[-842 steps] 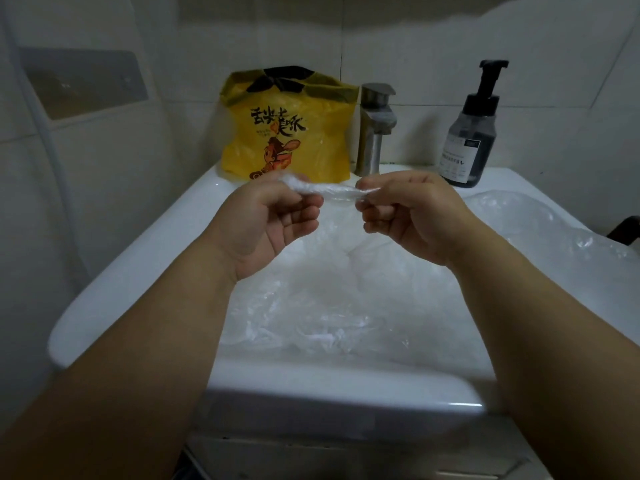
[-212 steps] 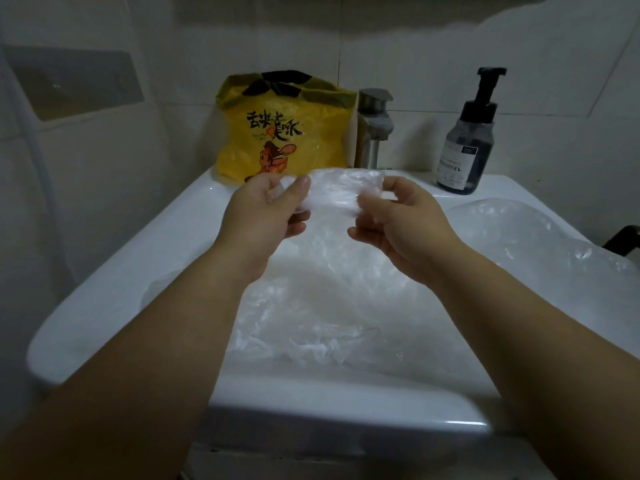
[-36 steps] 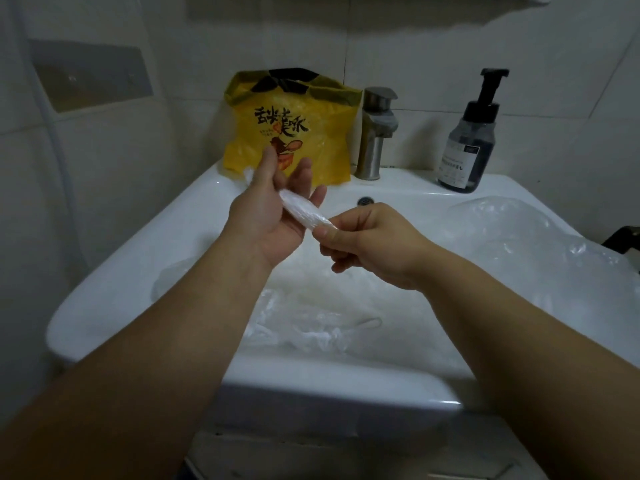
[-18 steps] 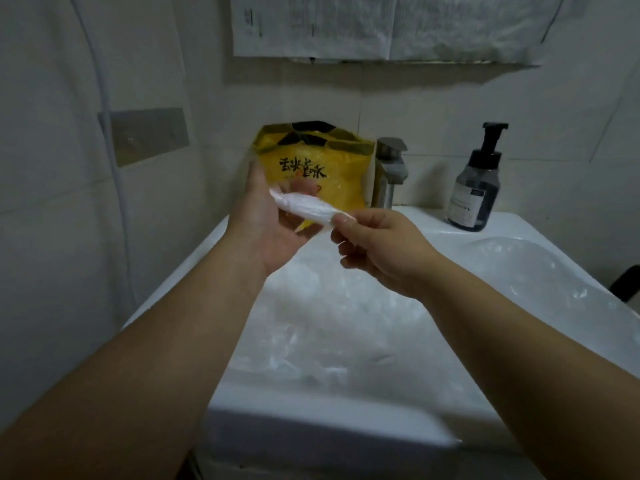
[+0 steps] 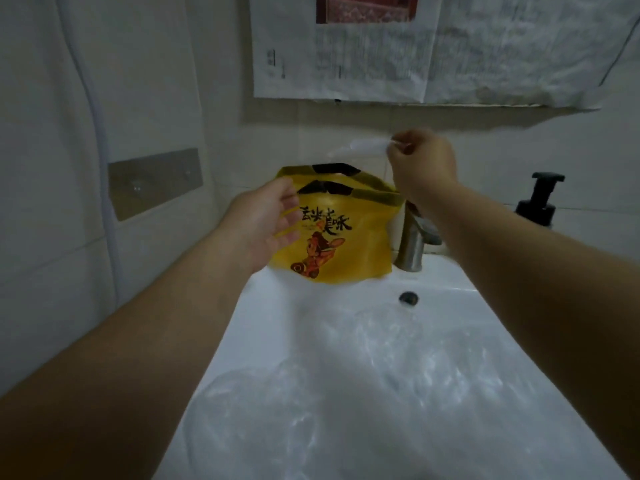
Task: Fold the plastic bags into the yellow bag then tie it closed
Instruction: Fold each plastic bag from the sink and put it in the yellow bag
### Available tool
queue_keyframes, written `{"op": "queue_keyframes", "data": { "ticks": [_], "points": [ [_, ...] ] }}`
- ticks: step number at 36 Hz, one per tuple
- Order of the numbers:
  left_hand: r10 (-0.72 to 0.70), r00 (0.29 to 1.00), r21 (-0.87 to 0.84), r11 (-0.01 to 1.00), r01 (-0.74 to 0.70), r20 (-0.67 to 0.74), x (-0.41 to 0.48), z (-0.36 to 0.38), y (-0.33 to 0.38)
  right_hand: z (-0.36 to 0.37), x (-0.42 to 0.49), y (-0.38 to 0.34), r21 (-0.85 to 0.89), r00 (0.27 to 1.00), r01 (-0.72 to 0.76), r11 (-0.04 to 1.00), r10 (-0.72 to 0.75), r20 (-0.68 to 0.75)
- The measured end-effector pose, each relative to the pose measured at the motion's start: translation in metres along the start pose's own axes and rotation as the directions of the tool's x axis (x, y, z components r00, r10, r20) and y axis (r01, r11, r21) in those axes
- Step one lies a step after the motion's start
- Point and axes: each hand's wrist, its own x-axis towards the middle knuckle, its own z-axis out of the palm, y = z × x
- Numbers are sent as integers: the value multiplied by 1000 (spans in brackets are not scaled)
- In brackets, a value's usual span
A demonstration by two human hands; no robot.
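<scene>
The yellow bag (image 5: 349,237) with black print and a cartoon figure stands upright at the back of the white sink (image 5: 277,306), its mouth gaping open. My right hand (image 5: 420,164) is raised above and right of the bag's mouth and pinches a folded clear plastic bag (image 5: 363,147) that sticks out to the left. My left hand (image 5: 266,220) is at the bag's left edge with loosely spread fingers against its front; no grip on it shows. More crumpled clear plastic bags (image 5: 381,375) lie in the sink basin.
A steel faucet (image 5: 414,244) stands right of the yellow bag, partly behind my right forearm. A dark pump bottle (image 5: 538,199) sits at the back right. The overflow hole (image 5: 408,297) shows in the basin. Newspaper sheets (image 5: 381,46) hang on the tiled wall above.
My right hand has taken the folded clear bag away from my left palm and lifted it above the yellow bag. My left hand has moved to the yellow bag's left edge. The view tilted up.
</scene>
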Motion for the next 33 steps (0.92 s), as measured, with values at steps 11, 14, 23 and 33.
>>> {"op": "queue_keyframes", "data": {
  "ticks": [11, 14, 23, 33],
  "points": [
    [9, 1000, 60, 998, -9, -5, 8, -17, -6, 38, 18, 5, -456, 976, -39, 889, 132, 173],
    [-24, 1000, 55, 998, 24, 5, 0, -15, -15, 20, -7, 2, -350, 998, 59, 935, -44, 51],
    [-106, 991, 235, 968, 85, 78, -45, 15, -72, -16, -102, 34, -250, 965, 106, 962, -38, 261],
    [-487, 853, 968, 238, -78, 188, -78, 15, -135, -29, -175, 87, -439, 576, -225, 870, 482, 660]
  ]
}}
